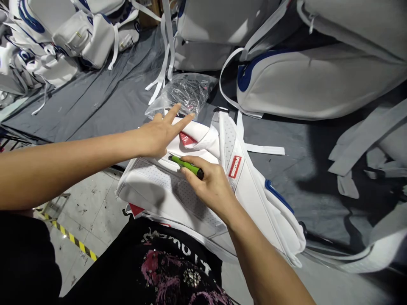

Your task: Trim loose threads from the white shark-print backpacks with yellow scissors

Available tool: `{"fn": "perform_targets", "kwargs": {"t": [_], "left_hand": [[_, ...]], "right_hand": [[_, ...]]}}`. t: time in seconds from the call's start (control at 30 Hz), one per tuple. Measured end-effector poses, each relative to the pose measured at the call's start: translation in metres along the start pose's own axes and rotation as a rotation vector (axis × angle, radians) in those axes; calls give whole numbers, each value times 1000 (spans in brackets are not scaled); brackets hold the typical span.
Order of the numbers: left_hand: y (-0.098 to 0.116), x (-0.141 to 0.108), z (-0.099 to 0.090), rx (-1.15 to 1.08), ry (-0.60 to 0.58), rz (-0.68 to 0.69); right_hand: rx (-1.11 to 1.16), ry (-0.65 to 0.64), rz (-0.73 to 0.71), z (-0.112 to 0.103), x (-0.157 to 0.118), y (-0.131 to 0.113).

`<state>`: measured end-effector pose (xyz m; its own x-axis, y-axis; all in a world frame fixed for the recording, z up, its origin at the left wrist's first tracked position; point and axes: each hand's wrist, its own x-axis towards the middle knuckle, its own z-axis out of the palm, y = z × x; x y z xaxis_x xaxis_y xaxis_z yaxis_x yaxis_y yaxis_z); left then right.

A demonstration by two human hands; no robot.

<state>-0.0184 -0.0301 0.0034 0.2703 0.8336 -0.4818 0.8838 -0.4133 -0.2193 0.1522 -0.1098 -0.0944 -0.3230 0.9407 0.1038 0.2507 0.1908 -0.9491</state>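
Observation:
A white backpack with blue trim lies across the edge of the grey-covered table, close to my body. A shoulder strap with a red label runs over it. My left hand rests on the backpack's upper part, its fingers spread and pointing away from me. In my right hand is a green pen-like tool with black ends, pinched between thumb and fingers. Its tip points left, near the white piping below my left hand. Whether the tip touches the backpack I cannot tell.
A clear plastic bag lies just beyond the backpack on the grey cover. Larger white bags stand at the back and right, with loose straps. More white backpacks are piled at the far left. Yellow-black tape marks the floor.

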Motion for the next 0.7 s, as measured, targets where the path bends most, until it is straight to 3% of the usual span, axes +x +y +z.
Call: {"fn": "perform_targets", "kwargs": {"t": [0.4, 0.53, 0.7], "left_hand": [[2, -1, -6, 68, -4, -14], [4, -2, -4, 76, 19, -9], [4, 1, -2, 83, 29, 6]], "right_hand": [[-93, -76, -172, 6, 9, -9], [-331, -42, -154, 10, 5, -17], [-338, -17, -162, 9, -1, -19]]}}
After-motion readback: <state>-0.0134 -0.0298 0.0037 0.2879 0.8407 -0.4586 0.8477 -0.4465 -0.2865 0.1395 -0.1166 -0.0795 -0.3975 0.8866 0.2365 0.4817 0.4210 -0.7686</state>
